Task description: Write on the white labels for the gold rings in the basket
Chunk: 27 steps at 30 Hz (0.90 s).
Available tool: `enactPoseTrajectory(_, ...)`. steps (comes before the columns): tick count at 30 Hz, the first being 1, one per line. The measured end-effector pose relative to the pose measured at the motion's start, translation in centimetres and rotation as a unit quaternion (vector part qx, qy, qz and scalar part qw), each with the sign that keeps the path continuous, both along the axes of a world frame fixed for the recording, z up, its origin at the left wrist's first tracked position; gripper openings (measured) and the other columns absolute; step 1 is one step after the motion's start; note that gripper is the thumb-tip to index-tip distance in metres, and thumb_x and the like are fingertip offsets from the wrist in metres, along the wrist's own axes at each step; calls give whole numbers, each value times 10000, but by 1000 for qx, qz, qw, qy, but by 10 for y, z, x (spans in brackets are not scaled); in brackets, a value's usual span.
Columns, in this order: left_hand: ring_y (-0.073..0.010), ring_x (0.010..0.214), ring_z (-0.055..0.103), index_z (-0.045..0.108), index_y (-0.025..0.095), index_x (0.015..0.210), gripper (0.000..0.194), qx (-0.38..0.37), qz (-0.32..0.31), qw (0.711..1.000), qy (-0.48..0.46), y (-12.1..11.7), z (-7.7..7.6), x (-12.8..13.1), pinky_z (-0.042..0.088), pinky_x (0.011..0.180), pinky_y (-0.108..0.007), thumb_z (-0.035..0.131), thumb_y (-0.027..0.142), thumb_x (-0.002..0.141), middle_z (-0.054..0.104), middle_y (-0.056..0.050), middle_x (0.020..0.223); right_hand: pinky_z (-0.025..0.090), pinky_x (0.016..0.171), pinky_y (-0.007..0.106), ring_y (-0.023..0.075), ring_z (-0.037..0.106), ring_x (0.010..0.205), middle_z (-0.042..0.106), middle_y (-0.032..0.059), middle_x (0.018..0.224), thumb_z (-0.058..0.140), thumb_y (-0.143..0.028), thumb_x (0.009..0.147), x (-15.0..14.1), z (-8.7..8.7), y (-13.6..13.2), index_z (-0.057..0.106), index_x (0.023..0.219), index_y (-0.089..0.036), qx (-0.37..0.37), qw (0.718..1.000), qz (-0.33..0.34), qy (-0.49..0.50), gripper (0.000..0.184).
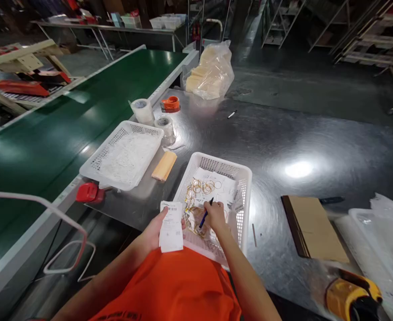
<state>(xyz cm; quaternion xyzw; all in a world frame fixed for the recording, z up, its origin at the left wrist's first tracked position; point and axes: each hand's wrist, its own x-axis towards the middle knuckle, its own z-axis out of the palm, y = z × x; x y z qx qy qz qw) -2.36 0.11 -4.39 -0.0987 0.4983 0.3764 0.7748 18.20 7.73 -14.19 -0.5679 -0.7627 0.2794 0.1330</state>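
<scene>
My left hand [154,228] is closed on a white printed slip [171,229] with a barcode near its top, held in front of my orange shirt. The thumb lies over the slip's upper left edge. In my right hand [215,216] is a dark blue pen [203,218], slanted across the fingers. This hand is above a white plastic basket [248,189]. Inside the basket lie printed papers [221,185], several gold-coloured rings [201,187] and small clear packets. My right hand hides part of these contents.
Left stands another white basket [124,156] of clear bags, near tape rolls [142,110], an orange tape dispenser [171,103] and a yellowish packet [165,166]. Cardboard [318,227] and a yellow tape dispenser [346,294] lie right. A green conveyor [63,120] borders the metal table [266,138].
</scene>
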Motion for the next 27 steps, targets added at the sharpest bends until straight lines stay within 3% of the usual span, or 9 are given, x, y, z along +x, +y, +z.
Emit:
enactPoseTrajectory(4, -261, 693, 676, 596, 79, 988, 501, 16, -5, 1000, -19, 1, -3, 0, 538, 652, -395, 379, 523, 907, 688, -143, 767, 345, 599, 254, 162, 504, 616, 581, 17, 669, 485, -195, 751, 17, 8, 1, 505, 710, -205, -9, 993, -66, 96, 47)
enactPoseTrajectory(10, -238, 682, 672, 611, 98, 972, 487, 40, -17, 998, -35, 4, -3, 4, 538, 671, -390, 378, 521, 910, 686, -124, 751, 385, 554, 259, 150, 506, 553, 565, -13, 615, 556, -314, 679, 28, 13, -9, 420, 653, -223, -17, 955, -174, 238, 167)
enactPoseTrajectory(16, -242, 708, 678, 629, 71, 926, 476, 23, -29, 999, 36, 4, 0, 10, 547, 652, -375, 378, 475, 922, 697, -145, 786, 431, 557, 266, 143, 526, 590, 530, -27, 627, 586, -417, 691, 26, 25, -31, 371, 660, -228, -3, 892, -285, 350, 288)
enactPoseTrajectory(22, -238, 714, 687, 621, 49, 1012, 397, 32, -24, 995, 93, 7, 4, 18, 555, 653, -352, 449, 393, 915, 709, -146, 789, 466, 583, 277, 150, 569, 634, 576, -16, 672, 725, -366, 622, 20, 44, -43, 418, 676, -210, -2, 801, -366, 473, 348)
enactPoseTrajectory(24, -242, 732, 689, 623, 54, 1006, 370, 46, -27, 993, 105, 8, 5, 21, 558, 646, -349, 470, 376, 908, 710, -148, 803, 477, 620, 294, 159, 585, 665, 605, 1, 698, 711, -347, 650, 20, 47, -45, 440, 667, -206, 40, 810, -370, 454, 306)
enactPoseTrajectory(27, -247, 745, 689, 627, 60, 997, 343, 61, -25, 992, 112, 8, 6, 23, 562, 640, -357, 502, 363, 895, 709, -154, 829, 478, 738, 332, 180, 610, 766, 657, 32, 757, 647, -277, 705, 20, 48, -45, 526, 648, -198, 133, 863, -305, 379, 155)
